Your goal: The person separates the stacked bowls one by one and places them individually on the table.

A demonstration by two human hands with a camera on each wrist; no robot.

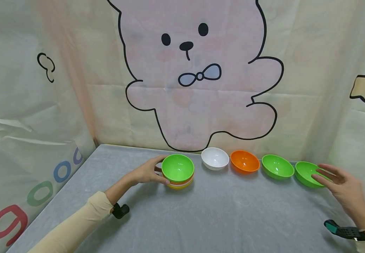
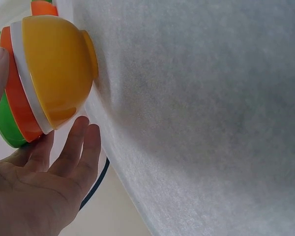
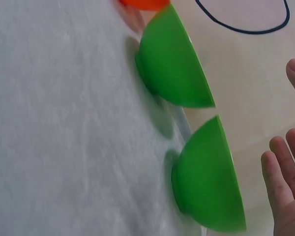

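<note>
On the grey cloth, a stack of bowls (image 1: 177, 172) has a green bowl on top, then orange, white and yellow (image 2: 59, 69) beneath. My left hand (image 1: 151, 171) grips the stack from its left side. In the left wrist view its thumb lies against the orange bowl (image 2: 20, 88) and its fingers reach round the other side. My right hand (image 1: 344, 184) is spread beside the rightmost green bowl (image 1: 307, 175), fingers overlapping its rim in the head view. The right wrist view shows those fingers apart with nothing between them, near that green bowl (image 3: 209, 179).
In a row along the back stand a white bowl (image 1: 215, 159), an orange bowl (image 1: 245, 162) and another green bowl (image 1: 277, 167). Behind the grey-covered table (image 1: 201, 218) hangs a cloth backdrop (image 1: 189, 116) with a bear drawing. A lettered curtain (image 1: 43, 147) borders the left.
</note>
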